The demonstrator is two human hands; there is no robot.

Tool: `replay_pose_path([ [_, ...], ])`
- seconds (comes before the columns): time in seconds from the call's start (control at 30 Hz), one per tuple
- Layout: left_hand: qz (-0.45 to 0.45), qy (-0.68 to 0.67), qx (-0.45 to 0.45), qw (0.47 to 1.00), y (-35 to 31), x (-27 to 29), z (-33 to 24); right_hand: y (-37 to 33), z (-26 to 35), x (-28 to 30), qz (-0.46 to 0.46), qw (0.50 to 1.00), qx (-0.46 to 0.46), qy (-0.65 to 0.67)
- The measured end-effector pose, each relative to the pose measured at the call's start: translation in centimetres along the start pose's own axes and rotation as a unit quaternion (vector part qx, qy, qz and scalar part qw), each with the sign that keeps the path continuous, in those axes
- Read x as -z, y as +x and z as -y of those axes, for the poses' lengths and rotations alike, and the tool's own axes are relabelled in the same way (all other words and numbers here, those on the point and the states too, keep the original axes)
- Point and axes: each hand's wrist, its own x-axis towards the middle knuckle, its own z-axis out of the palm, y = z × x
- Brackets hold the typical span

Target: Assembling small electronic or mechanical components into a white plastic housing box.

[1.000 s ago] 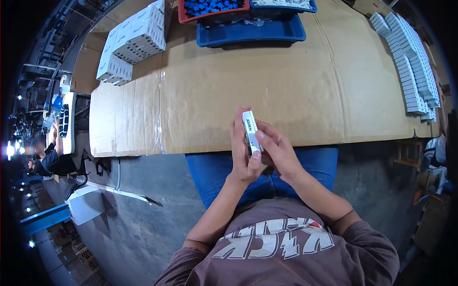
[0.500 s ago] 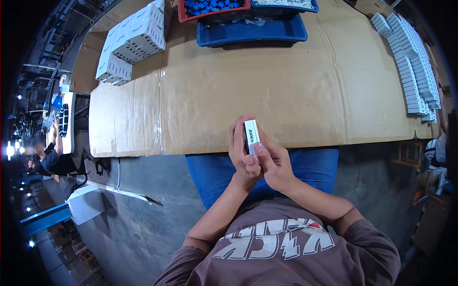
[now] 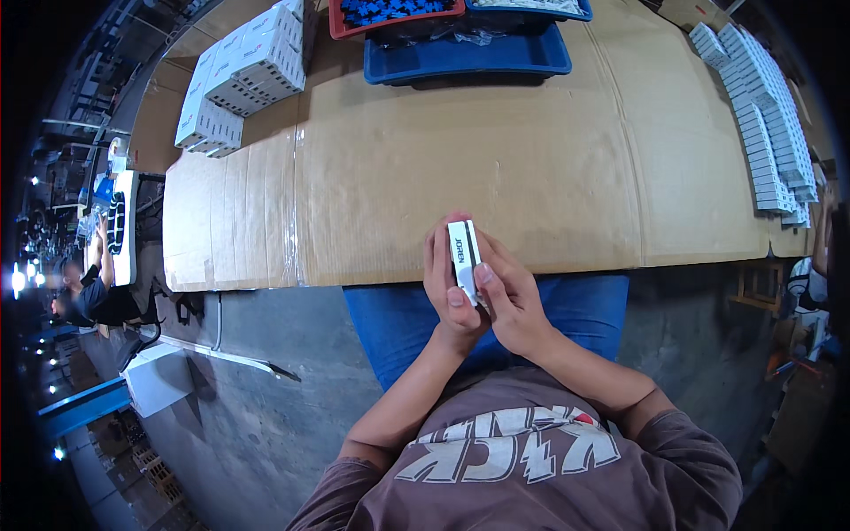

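Note:
A small white box (image 3: pixel 461 252) with dark print on its narrow side is held between my two hands, just above the near edge of the cardboard-covered table (image 3: pixel 398 195). My left hand (image 3: pixel 443 283) wraps round its left side, the thumb near the lower end. From the right, my right hand (image 3: pixel 512 296) grips it too, with the thumb pressed on the side facing me. A dark strip runs along the box's right edge. My fingers hide its far faces and most of its lower end.
White boxes stand stacked at the far left (image 3: pixel 257 62) and far right (image 3: pixel 766 124). At the back are an empty-looking blue tray (image 3: pixel 469 66), a red bin (image 3: pixel 398 26) of blue pieces and a blue bin (image 3: pixel 531 11) of white pieces. Another person (image 3: pixel 102 288) sits far left.
The box has turned slightly in my hands, and the dark strip along its right edge now shows. My left thumb has shifted a little leftward. Both hands keep their hold.

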Motion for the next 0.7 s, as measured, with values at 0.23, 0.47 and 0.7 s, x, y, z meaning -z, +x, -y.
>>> replay_pose_path([
  [0.23,0.018,-0.021,0.016,0.999,-0.9,0.6,1.1,-0.2,0.2,0.2,-0.001,0.999,-0.035,-0.022],
  [0.47,0.11,-0.185,0.169,0.962,-0.7,0.5,-1.4,2.0,-3.0,4.2,0.015,0.981,-0.13,0.145],
  [0.7,0.182,-0.204,0.199,0.941,-0.1,0.5,-2.3,1.5,-5.3,6.6,0.083,0.92,-0.15,0.353],
])
